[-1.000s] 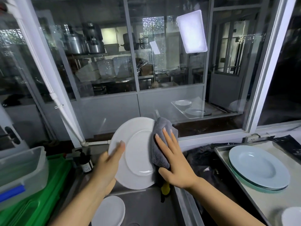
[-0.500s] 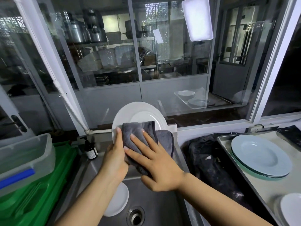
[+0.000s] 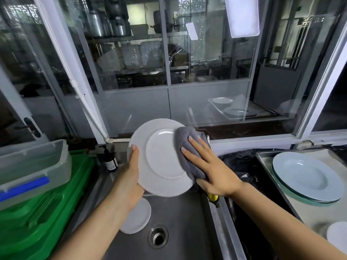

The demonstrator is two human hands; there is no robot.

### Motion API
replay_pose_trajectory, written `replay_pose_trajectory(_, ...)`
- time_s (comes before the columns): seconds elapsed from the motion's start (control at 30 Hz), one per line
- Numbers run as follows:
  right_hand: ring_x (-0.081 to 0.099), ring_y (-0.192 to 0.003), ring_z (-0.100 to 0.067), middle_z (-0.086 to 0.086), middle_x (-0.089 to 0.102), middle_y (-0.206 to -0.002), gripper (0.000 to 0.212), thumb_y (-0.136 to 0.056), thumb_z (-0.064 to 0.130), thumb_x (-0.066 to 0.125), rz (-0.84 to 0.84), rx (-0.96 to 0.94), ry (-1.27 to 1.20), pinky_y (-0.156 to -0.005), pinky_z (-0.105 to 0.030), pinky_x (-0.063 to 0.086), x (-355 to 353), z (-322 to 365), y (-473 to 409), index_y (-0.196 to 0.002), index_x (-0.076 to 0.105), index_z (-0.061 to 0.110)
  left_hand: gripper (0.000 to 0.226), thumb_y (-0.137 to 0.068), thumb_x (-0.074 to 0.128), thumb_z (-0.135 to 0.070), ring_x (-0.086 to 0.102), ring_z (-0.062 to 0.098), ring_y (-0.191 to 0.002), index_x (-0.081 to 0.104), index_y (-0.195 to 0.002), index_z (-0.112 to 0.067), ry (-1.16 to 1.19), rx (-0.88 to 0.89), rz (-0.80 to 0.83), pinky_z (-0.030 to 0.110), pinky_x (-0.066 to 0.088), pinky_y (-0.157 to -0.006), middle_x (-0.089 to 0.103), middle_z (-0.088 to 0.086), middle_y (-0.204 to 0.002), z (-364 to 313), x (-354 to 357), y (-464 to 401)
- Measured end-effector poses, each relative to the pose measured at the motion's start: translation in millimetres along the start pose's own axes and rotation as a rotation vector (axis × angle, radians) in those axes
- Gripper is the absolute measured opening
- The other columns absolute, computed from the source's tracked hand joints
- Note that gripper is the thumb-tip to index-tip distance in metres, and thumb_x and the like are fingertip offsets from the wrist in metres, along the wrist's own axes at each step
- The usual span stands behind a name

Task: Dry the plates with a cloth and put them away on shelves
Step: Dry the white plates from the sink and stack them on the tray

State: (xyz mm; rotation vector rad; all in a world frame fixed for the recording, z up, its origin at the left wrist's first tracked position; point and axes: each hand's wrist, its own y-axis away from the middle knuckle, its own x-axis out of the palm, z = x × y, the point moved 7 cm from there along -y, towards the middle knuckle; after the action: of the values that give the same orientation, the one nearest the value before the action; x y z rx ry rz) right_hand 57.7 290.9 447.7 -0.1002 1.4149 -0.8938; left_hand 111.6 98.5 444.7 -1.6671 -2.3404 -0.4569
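A steel sink [image 3: 187,222] fills the lower middle of the frame, its drain [image 3: 158,236] near the bottom centre, and a small white plate [image 3: 138,216] lies in the basin just left of the drain. On the ledge at the sink's upper left corner stands a dark pump bottle [image 3: 110,160]. At the right edge a metal tray [image 3: 266,162] carries a stack of pale blue plates [image 3: 308,177] (how many cannot be told) and, in the lower right corner, part of another white dish [image 3: 338,239]. A green crate [image 3: 43,212] at lower left bears a clear plastic box [image 3: 32,164].
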Motion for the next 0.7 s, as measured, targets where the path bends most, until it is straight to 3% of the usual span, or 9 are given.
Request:
replay_pose_trajectory(0.1,-0.003,-0.151,-0.031,-0.014,0.007,-0.163,0.090,-0.067,0.008,0.054,-0.016,0.070,-0.065,-0.120,-0.055,0.009,-11,-9,-6,-0.153,0.025,0.009,0.036,-0.091,0.049,-0.055,0.073,0.010,-0.078,0.066,-0.107,-0.027,-0.174,-0.005,-0.010,0.032,0.059,-0.055,0.076,-0.006,-0.095,-6,0,10)
replay_pose_trajectory(0.17,-0.005,-0.151,-0.026,-0.011,0.004,-0.164,0.094,-0.066,0.007,0.054,-0.010,0.115,-0.102,-0.120,-0.053,0.007,-16,-11,-13,-0.154,0.021,0.012,0.041,-0.076,0.070,-0.050,0.073,0.021,-0.083,0.070,-0.099,-0.017,-0.254,0.011,-0.014,0.047,0.058,-0.072,0.076,0.003,-0.093,-8,2,14)
replay_pose_trajectory(0.23,-0.007,-0.151,-0.024,-0.010,0.003,-0.164,0.094,-0.067,0.008,0.054,-0.008,0.105,-0.110,-0.121,-0.051,0.006,-21,-6,-22,-0.154,0.018,0.012,0.037,-0.064,0.087,-0.034,0.072,0.028,-0.088,0.073,-0.089,-0.011,-0.337,0.046,0.001,0.052,0.055,-0.080,0.076,0.008,-0.091,-12,6,16)
replay_pose_trajectory(0.33,-0.007,-0.151,-0.025,-0.013,0.004,-0.163,0.091,-0.070,0.011,0.054,-0.018,0.014,-0.060,-0.122,-0.050,0.002,-25,12,-35,-0.154,0.020,0.007,0.017,-0.071,0.084,-0.012,0.073,0.019,-0.083,0.074,-0.085,-0.014,-0.536,0.116,0.085,0.039,0.058,-0.075,0.077,0.002,-0.085,-12,18,17)
replay_pose_trajectory(0.4,-0.008,-0.151,-0.030,-0.015,0.004,-0.163,0.092,-0.070,0.017,0.056,-0.023,-0.043,-0.005,-0.122,-0.051,0.002,-25,24,-40,-0.154,0.021,0.007,0.018,-0.069,0.085,-0.011,0.070,0.011,-0.074,0.074,-0.083,-0.014,-0.631,0.166,0.118,0.029,0.054,-0.068,0.077,0.001,-0.083,-14,21,16)
replay_pose_trajectory(0.5,-0.007,-0.150,-0.034,-0.021,0.004,-0.161,0.097,-0.068,0.015,0.066,-0.046,-0.084,0.067,-0.122,-0.051,0.004,-25,27,-38,-0.153,0.020,0.006,0.042,-0.055,0.089,-0.038,0.056,0.013,-0.063,0.071,-0.076,-0.006,-0.847,0.241,0.118,0.026,0.044,-0.059,0.071,0.003,-0.070,-21,19,9)
replay_pose_trajectory(0.57,-0.003,-0.150,-0.036,-0.024,0.005,-0.160,0.097,-0.073,0.014,0.070,-0.079,-0.105,0.100,-0.121,-0.052,0.010,-25,24,-32,-0.154,0.016,0.005,0.043,-0.054,0.085,-0.047,0.051,0.014,-0.060,0.067,-0.067,-0.010,-1.083,0.316,0.117,0.030,0.043,-0.058,0.068,0.004,-0.065,-27,18,4)
replay_pose_trajectory(0.67,0.024,-0.144,-0.038,-0.021,0.023,-0.155,0.099,-0.073,0.006,0.072,-0.155,-0.105,0.116,-0.115,-0.048,0.030,-18,19,-21,-0.153,0.013,0.011,0.032,-0.069,0.084,-0.039,0.044,0.004,-0.048,0.061,-0.053,-0.024,-1.338,0.433,0.196,0.024,0.035,-0.052,0.057,-0.008,-0.050,-33,23,4)
replay_pose_trajectory(0.7,0.037,-0.135,-0.039,-0.020,0.034,-0.148,0.100,-0.071,0.004,0.071,-0.168,-0.076,0.110,-0.108,-0.047,0.039,-15,17,-17,-0.152,0.014,0.013,0.023,-0.071,0.082,-0.041,0.042,0.004,-0.046,0.063,-0.060,-0.034,-1.377,0.466,0.242,0.022,0.032,-0.050,0.054,-0.013,-0.046,-34,23,4)
